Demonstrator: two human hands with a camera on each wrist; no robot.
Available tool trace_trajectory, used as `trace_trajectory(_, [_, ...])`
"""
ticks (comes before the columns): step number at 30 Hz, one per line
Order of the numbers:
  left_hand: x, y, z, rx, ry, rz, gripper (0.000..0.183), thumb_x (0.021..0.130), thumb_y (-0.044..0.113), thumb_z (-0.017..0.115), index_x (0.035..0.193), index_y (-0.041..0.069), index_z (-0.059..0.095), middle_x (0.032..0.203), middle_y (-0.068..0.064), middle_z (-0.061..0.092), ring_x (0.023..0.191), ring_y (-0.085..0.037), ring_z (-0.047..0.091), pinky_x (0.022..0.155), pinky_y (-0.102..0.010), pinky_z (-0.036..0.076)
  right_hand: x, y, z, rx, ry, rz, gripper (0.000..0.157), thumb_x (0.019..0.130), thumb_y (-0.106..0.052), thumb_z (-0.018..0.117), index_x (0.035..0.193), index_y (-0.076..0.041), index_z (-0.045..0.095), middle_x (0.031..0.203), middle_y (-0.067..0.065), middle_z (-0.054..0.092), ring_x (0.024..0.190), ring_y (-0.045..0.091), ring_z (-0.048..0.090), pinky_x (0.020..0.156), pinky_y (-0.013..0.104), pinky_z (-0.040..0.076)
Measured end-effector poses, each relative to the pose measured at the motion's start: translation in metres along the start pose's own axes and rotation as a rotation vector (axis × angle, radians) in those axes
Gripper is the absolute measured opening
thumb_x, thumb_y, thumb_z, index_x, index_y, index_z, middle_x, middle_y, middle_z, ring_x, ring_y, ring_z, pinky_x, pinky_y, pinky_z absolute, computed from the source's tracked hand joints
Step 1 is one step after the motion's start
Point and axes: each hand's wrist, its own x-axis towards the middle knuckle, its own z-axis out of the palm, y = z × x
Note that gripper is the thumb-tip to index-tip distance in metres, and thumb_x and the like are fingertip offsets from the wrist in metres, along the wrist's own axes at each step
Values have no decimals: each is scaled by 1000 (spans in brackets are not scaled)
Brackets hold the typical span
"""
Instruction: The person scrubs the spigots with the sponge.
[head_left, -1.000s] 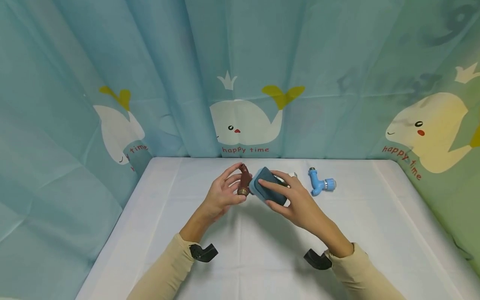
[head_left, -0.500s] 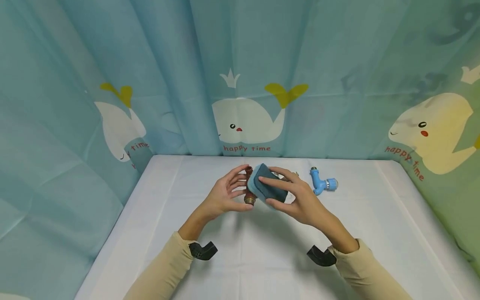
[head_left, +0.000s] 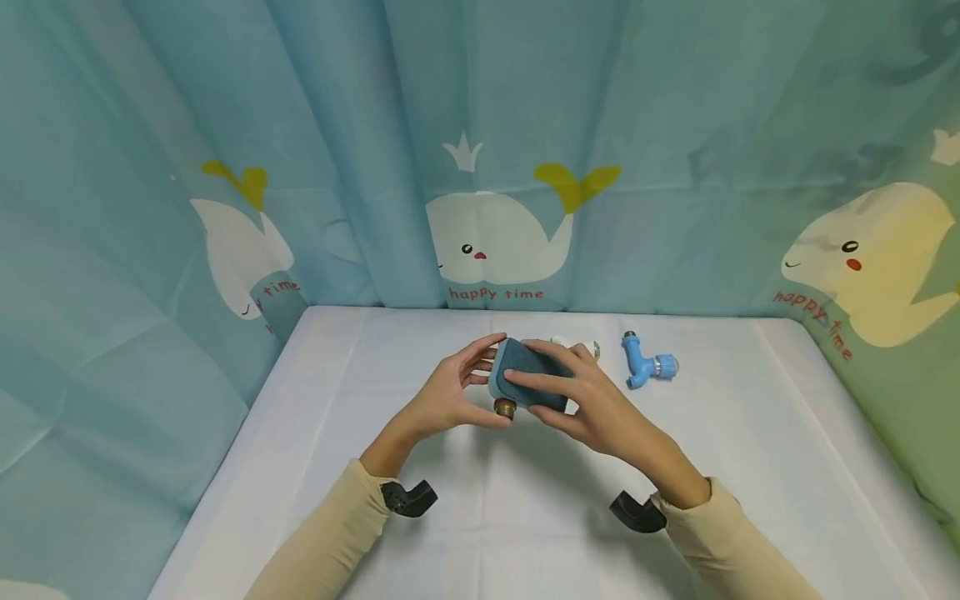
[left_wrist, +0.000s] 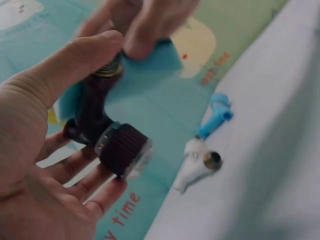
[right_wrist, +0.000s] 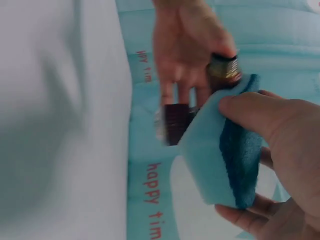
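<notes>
My left hand [head_left: 442,400] holds a dark brown faucet [left_wrist: 95,100] by its ends, thumb at the brass threaded end and fingertips at the other. In the left wrist view its ribbed knob [left_wrist: 125,150] hangs beside the fingers. My right hand [head_left: 603,412] grips a two-layer blue sponge [head_left: 525,360], light on one side and dark on the other. The light side lies against the faucet's body, as the right wrist view also shows with the sponge [right_wrist: 205,145] near the brass threads [right_wrist: 225,70]. From the head, the sponge covers most of the faucet.
A light blue faucet [head_left: 641,367] lies on the white-covered table [head_left: 360,367] toward the back right. Left of it, a white faucet [left_wrist: 195,160] is partly hidden behind my right hand in the head view. A whale-print curtain [head_left: 337,208] stands along the table's back and sides.
The brown faucet has turned and shifted slightly right in my left hand, and the sponge now overlaps it. The sponge has moved slightly left over the faucet's body.
</notes>
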Motion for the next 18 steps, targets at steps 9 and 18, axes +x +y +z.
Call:
trace_trajectory(9, [-1,-1,9,-260,5,-4,106,72,-8,89,159,15,34,144,-18,49,129,-30,54,108,-38,49,-8,3,10,-20,143,156,57,85,-18,86,138,-19,67,148,18,51,113,37,61,82,46,59])
trace_trajectory(18, [-3,9,14,-198,23,-3,110,69,-12,89,160,19,34,143,-16,50,133,-29,51,110,-36,47,-5,3,10,85,132,327,53,91,-20,81,141,-16,65,143,22,55,119,41,64,85,54,60])
